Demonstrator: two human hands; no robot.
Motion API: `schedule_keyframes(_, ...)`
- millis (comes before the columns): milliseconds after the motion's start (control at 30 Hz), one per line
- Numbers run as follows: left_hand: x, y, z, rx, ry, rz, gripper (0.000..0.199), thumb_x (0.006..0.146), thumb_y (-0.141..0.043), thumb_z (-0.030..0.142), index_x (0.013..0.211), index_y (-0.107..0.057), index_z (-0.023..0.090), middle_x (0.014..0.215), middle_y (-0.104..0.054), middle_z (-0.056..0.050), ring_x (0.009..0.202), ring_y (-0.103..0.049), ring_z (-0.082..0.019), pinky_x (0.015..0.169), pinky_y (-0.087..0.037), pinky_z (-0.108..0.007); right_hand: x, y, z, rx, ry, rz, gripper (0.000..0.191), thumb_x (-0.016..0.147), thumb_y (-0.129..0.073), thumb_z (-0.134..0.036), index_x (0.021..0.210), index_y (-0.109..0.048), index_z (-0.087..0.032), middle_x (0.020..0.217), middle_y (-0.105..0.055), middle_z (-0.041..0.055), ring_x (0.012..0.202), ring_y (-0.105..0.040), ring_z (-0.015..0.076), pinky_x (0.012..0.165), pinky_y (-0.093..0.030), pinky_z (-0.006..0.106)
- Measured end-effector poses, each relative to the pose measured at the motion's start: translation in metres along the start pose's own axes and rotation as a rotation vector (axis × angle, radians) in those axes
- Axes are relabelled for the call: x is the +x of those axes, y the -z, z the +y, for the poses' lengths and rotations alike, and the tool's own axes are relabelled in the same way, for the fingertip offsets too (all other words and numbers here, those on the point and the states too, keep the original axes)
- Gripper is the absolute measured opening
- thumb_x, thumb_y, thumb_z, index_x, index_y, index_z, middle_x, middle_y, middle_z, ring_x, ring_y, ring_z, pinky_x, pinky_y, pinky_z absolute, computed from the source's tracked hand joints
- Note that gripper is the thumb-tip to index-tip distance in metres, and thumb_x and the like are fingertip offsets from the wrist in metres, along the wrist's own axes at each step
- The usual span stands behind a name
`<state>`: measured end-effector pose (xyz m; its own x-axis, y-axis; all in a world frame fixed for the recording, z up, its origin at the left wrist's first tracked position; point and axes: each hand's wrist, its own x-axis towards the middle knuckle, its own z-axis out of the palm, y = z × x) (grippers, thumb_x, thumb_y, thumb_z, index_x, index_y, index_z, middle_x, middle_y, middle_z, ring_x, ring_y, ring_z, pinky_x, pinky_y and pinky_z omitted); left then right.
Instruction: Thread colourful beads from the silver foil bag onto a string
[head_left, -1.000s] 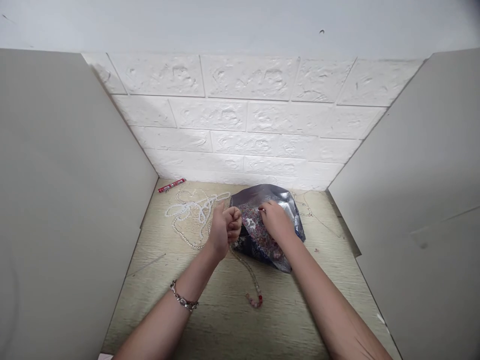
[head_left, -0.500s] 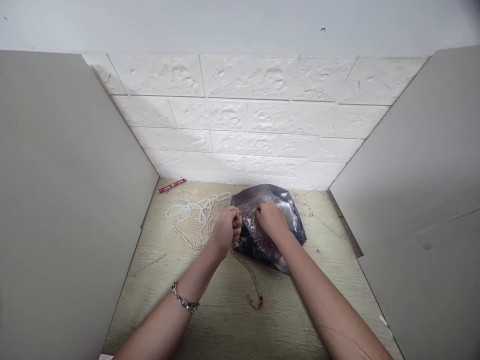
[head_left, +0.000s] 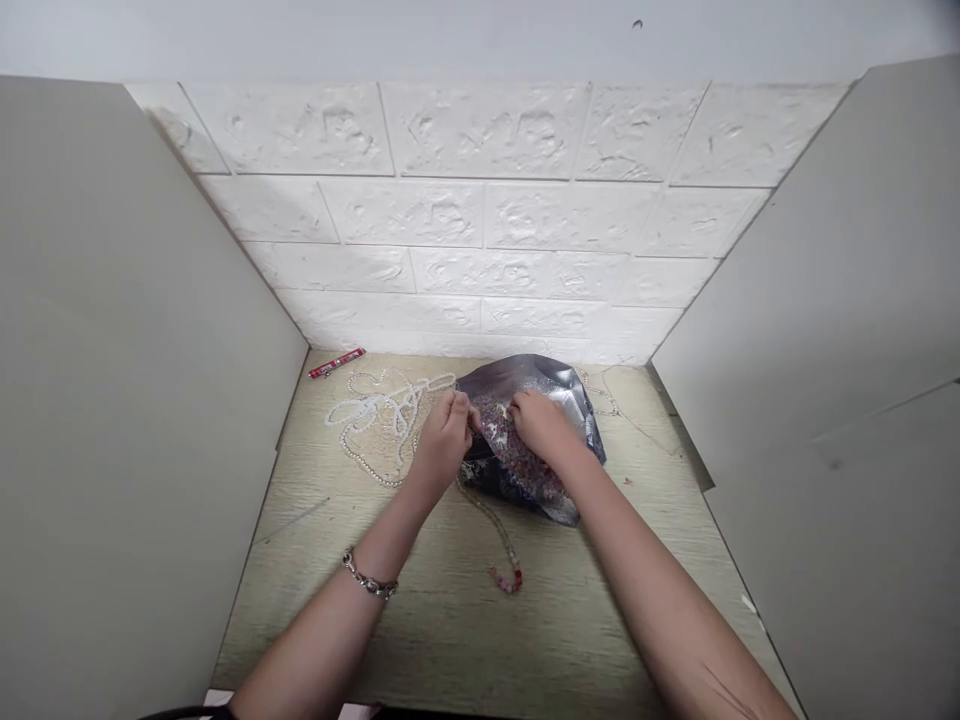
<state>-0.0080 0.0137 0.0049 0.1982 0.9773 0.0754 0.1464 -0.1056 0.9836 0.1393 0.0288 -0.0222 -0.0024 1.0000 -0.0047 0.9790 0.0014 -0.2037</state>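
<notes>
Silver-and-blue bag (head_left: 568,392) bears pale, unreadably blurred markings (head_left: 484,478).

head view | near, above tabletop (head_left: 450,630) | faces forward-down toward brick wall (head_left: 435,215)

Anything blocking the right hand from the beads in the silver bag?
Nothing visible. The left hand is to the left of the beads; the right hand is over them, though whether it touches any is unclear.
</notes>
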Motion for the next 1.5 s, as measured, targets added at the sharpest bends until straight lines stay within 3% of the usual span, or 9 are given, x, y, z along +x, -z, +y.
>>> schedule_keyframes(100,-0.003,0.003,0.001,0.431,-0.217,-0.082,0.027,0.084,-0.029,0.033,0.072,-0.047,0.018,0.065,-0.053,-0.001,0.057,-0.046,-0.011,0.054,-0.033,-0.023,-0.005,0.007,0.006,0.053,-0.059,-0.022,0.040,0.086,-0.023,-0.035,0.085,-0.058,-0.015,0.090,-0.058,0.0108,0.085,-0.053,0.0201,0.072,-0.034,0.030)
schedule_keyframes(233,-0.003,0.008,0.000,0.699,-0.235,-0.202,0.027,0.085,-0.027,0.033,0.070,-0.044,0.018,0.056,-0.050,0.001,0.053,-0.047,-0.013,0.055,-0.032,-0.025,-0.014,0.015,0.018,0.146,-0.157,-0.023,0.047,0.085,-0.019,-0.039,0.078,-0.059,-0.015,0.080,-0.060,0.0104,0.075,-0.052,0.0183,0.063,-0.032,0.026)
schedule_keyframes(367,-0.001,0.011,0.001,0.733,-0.233,-0.250,0.027,0.086,-0.025,0.034,0.070,-0.041,0.019,0.052,-0.047,0.002,0.050,-0.047,-0.013,0.052,-0.031,-0.024,-0.022,0.019,0.029,0.173,-0.131,0.026,0.027,0.080,-0.032,-0.028,0.074,-0.056,-0.015,0.080,-0.059,0.0075,0.071,-0.050,0.0154,0.059,-0.030,0.024)
schedule_keyframes(467,0.000,0.012,0.002,0.735,-0.237,-0.259,0.027,0.086,-0.025,0.034,0.068,-0.040,0.019,0.051,-0.046,0.002,0.050,-0.047,-0.013,0.052,-0.031,-0.023,-0.026,0.019,0.031,0.216,-0.042,-0.008,0.016,0.076,-0.038,-0.021,0.073,-0.053,-0.017,0.077,-0.058,0.0038,0.069,-0.049,0.0128,0.059,-0.030,0.022)
schedule_keyframes(667,-0.001,0.011,0.002,0.766,-0.252,-0.255,0.028,0.086,-0.024,0.034,0.068,-0.039,0.019,0.053,-0.047,0.001,0.051,-0.047,-0.014,0.052,-0.031,-0.024,-0.028,0.012,0.024,0.184,0.014,-0.074,0.027,0.082,-0.030,-0.030,0.075,-0.052,-0.016,0.074,-0.057,0.0064,0.065,-0.046,0.0138,0.057,-0.029,0.023)
schedule_keyframes(867,-0.001,0.011,0.002,0.790,-0.223,-0.236,0.025,0.086,-0.024,0.033,0.071,-0.039,0.019,0.053,-0.047,0.001,0.053,-0.049,-0.015,0.053,-0.031,-0.025,-0.025,0.007,0.022,0.167,0.137,-0.072,0.019,0.077,-0.040,-0.021,0.074,-0.058,-0.018,0.077,-0.059,0.0037,0.071,-0.050,0.0137,0.061,-0.031,0.023)
schedule_keyframes(1200,-0.002,0.008,-0.001,0.667,-0.247,-0.192,0.026,0.086,-0.026,0.032,0.072,-0.043,0.018,0.059,-0.052,0.000,0.055,-0.048,-0.013,0.057,-0.033,-0.025,-0.023,0.001,0.018,0.175,0.144,-0.114,0.020,0.075,-0.043,-0.017,0.073,-0.063,-0.018,0.077,-0.062,0.0056,0.074,-0.053,0.0147,0.069,-0.035,0.025)
schedule_keyframes(1367,-0.004,0.004,0.002,0.427,-0.262,-0.109,0.025,0.085,-0.029,0.033,0.069,-0.042,0.018,0.057,-0.044,0.002,0.053,-0.043,-0.010,0.054,-0.032,-0.022,-0.034,0.016,0.013,0.616,0.083,0.060,0.017,0.074,-0.048,-0.024,0.079,-0.063,-0.019,0.082,-0.063,0.0017,0.076,-0.053,0.0131,0.072,-0.037,0.025)
schedule_keyframes(1500,-0.007,0.000,0.000,0.257,-0.234,-0.082,0.025,0.082,-0.035,0.038,0.066,-0.037,0.018,0.051,-0.033,0.005,0.047,-0.033,-0.008,0.048,-0.029,-0.021,-0.048,0.019,0.006,1.207,-0.072,0.081,0.024,0.068,-0.055,-0.038,0.080,-0.062,-0.018,0.066,-0.057,-0.0004,0.056,-0.047,0.0097,0.056,-0.037,0.024)
